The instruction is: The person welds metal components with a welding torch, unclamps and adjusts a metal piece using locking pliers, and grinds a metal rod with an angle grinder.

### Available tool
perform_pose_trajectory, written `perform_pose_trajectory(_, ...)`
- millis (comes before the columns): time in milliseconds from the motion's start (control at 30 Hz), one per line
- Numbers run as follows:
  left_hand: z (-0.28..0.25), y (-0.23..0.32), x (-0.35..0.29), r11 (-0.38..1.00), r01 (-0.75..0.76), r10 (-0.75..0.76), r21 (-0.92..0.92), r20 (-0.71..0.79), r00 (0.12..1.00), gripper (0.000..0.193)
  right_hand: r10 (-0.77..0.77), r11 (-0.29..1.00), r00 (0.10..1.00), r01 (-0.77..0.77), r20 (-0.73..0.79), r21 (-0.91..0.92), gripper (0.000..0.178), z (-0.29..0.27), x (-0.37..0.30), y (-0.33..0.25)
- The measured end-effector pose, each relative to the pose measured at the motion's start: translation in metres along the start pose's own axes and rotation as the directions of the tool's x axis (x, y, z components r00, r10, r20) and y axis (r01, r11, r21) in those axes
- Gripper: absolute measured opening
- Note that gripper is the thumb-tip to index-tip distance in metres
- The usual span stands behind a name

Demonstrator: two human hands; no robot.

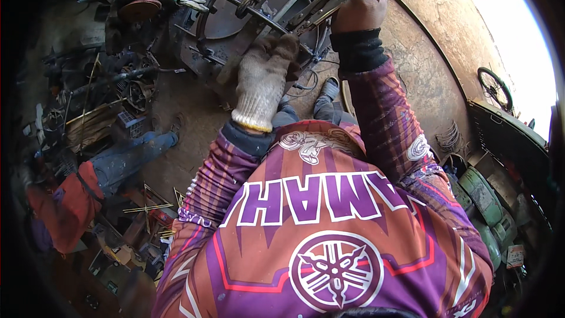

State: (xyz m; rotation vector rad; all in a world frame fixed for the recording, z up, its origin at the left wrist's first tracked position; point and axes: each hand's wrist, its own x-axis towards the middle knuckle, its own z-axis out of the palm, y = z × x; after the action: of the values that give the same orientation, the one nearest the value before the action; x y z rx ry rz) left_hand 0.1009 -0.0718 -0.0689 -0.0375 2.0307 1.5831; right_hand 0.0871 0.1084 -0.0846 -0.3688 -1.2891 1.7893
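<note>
Left hand (272, 59) gloved; right hand (360, 9) bare

Left: one off-white knit glove (259, 97), fingers curled; cannot tell contents. Right: closed around one long, silvery metal clamp-like tool (322, 7). One dark welded-metal frame (268, 22), just beyond the left hand.

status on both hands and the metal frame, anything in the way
Gloved left hand at metal frame, grip unclear. Bare right hand gripping metal tool. Dark cable below, by foot.
</note>
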Motion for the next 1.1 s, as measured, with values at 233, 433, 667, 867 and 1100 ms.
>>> perform_pose_trajectory(233, -0.001, 0.003, 0.007, 0.969, 0.111, -0.078, -0.221, 0.154, 0.985, 0.042, -0.556, 0.502, 0.798, 0.545, 0.232, -0.672, 0.028, -0.003, -0.005, 0.005)
perform_pose_trajectory(433, 0.0, 0.0, 0.007, 0.978, 0.034, -0.004, -0.205, 0.145, 0.989, 0.04, -0.176, 0.967, 0.972, 0.141, -0.154, -0.21, 0.036, -0.009, -0.001, 0.019)
perform_pose_trajectory(667, -0.003, 0.004, 0.006, 0.986, 0.065, -0.041, -0.153, 0.155, 0.987, 0.037, 0.296, 0.877, 0.941, -0.201, -0.162, 0.436, 0.014, -0.003, 0.007, 0.022)
perform_pose_trajectory(867, -0.006, 0.001, 0.007, 0.99, 0.027, -0.001, -0.139, 0.18, 0.984, 0.041, 0.407, 0.886, 0.907, -0.363, -0.111, 0.288, 0.018, -0.011, 0.004, 0.016)
perform_pose_trajectory(1100, -0.043, 0.028, -0.036, 0.892, -0.171, 0.023, 0.418, 0.335, 0.942, 0.049, 0.268, 0.96, 0.959, -0.258, -0.098, 0.105, 0.081, -0.076, -0.02, -0.017)
